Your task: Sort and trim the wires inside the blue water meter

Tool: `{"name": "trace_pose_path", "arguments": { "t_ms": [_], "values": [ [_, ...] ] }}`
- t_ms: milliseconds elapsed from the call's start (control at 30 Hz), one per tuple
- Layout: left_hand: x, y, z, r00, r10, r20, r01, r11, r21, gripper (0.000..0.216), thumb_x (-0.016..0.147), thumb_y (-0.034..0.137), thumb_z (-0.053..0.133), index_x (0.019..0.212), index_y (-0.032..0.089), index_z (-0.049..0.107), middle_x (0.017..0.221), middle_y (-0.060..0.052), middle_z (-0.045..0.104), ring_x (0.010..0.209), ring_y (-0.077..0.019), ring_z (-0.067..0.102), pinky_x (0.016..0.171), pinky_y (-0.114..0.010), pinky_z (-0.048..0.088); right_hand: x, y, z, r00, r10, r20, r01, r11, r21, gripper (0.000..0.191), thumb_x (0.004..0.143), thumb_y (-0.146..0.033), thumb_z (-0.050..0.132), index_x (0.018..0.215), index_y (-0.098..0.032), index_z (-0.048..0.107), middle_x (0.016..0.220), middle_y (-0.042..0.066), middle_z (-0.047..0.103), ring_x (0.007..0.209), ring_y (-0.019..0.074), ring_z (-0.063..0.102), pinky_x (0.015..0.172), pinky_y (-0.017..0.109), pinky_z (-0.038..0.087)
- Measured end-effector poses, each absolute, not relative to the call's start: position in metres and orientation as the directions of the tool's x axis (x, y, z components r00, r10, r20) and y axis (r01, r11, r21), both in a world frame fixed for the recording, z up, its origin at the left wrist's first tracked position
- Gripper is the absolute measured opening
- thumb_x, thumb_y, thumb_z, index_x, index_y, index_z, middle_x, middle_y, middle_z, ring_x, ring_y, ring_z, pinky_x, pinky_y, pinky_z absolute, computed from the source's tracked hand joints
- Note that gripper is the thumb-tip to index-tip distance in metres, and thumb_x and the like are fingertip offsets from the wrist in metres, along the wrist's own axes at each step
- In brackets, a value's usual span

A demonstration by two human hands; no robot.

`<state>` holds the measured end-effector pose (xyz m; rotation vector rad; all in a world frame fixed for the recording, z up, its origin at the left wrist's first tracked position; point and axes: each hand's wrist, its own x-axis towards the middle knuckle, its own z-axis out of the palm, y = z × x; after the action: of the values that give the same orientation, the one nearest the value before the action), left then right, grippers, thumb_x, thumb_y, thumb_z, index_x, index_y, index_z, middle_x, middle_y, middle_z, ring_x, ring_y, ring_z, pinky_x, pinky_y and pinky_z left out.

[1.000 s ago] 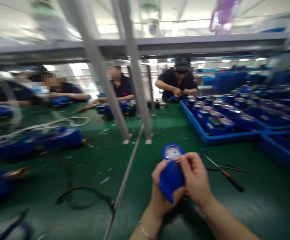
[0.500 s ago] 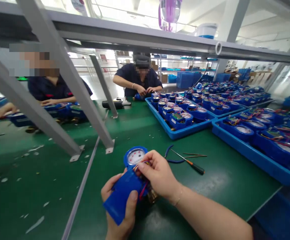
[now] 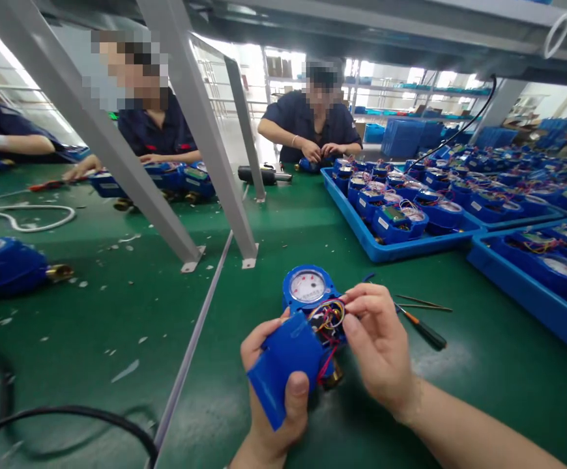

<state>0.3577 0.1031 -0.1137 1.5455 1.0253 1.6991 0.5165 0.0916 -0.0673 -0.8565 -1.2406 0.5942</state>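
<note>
A blue water meter [image 3: 307, 290] with a round white dial lies on the green table mat [image 3: 274, 228] in front of me. My left hand [image 3: 274, 404] is closed round its loose blue cover [image 3: 286, 365], thumb on top. My right hand [image 3: 378, 348] pinches at the bundle of coloured wires [image 3: 330, 319] that spills from the meter's open compartment. A brass fitting [image 3: 333, 378] shows under the meter.
A screwdriver [image 3: 423, 329] and tweezers [image 3: 423, 303] lie just right of my hands. Blue trays [image 3: 362, 238] of several meters fill the right side. Grey frame legs [image 3: 215, 150] stand ahead; a black cable [image 3: 68, 417] and another meter [image 3: 2, 264] lie left. Co-workers sit across the table.
My view has swung and dropped towards the table. The blue cover has tilted away from the meter, baring the coloured wires, and my right fingers have closed on them.
</note>
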Motion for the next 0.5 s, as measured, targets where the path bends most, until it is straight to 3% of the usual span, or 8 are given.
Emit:
{"name": "trace_pose_path", "arguments": {
  "t_ms": [100, 200, 333, 500],
  "values": [
    [0.356, 0.104, -0.109, -0.217, 0.851, 0.479, 0.081, -0.473, 0.877, 0.064, 0.081, 0.066, 0.058, 0.127, 0.022, 0.050, 0.114, -0.010, 0.053, 0.089, -0.0246, 0.061, 0.071, -0.037, 0.055, 0.517, 0.083, -0.065, 0.059, 0.669, 0.741, 0.340, 0.684, -0.645, 0.023, 0.091, -0.029, 0.062, 0.112, -0.021, 0.064, 0.116, 0.008, 0.051, 0.111, 0.0232, 0.049, 0.098, 0.040, 0.039],
    [0.354, 0.104, -0.104, -0.190, 0.828, 0.527, 0.140, -0.509, 0.849, 0.066, 0.078, 0.068, 0.060, 0.124, 0.022, 0.052, 0.111, -0.009, 0.053, 0.085, -0.0219, 0.058, 0.067, -0.033, 0.054, 0.515, 0.081, -0.058, -0.170, 0.616, 0.769, 0.523, 0.718, -0.460, 0.039, 0.098, -0.044, 0.051, 0.121, -0.014, 0.061, 0.118, 0.012, 0.054, 0.109, 0.0253, 0.048, 0.096, 0.043, 0.040],
    [0.353, 0.105, -0.101, -0.157, 0.802, 0.577, 0.190, -0.548, 0.814, 0.063, 0.080, 0.065, 0.060, 0.125, 0.022, 0.052, 0.110, -0.008, 0.053, 0.085, -0.0206, 0.057, 0.069, -0.032, 0.053, 0.516, 0.087, -0.052, -0.229, 0.571, 0.788, 0.472, 0.773, -0.423, 0.017, 0.099, -0.031, 0.055, 0.097, -0.016, 0.062, 0.102, 0.008, 0.063, 0.097, 0.0207, 0.055, 0.089, 0.039, 0.045],
    [0.356, 0.103, -0.100, -0.209, 0.811, 0.547, 0.200, -0.512, 0.836, 0.056, 0.084, 0.059, 0.059, 0.125, 0.021, 0.051, 0.108, -0.007, 0.053, 0.081, -0.0179, 0.054, 0.066, -0.029, 0.050, 0.517, 0.088, -0.054, -0.229, 0.499, 0.836, 0.439, 0.819, -0.369, 0.018, 0.100, -0.027, 0.053, 0.087, -0.015, 0.058, 0.091, 0.007, 0.057, 0.093, 0.0197, 0.056, 0.087, 0.039, 0.047]
  ]
}}
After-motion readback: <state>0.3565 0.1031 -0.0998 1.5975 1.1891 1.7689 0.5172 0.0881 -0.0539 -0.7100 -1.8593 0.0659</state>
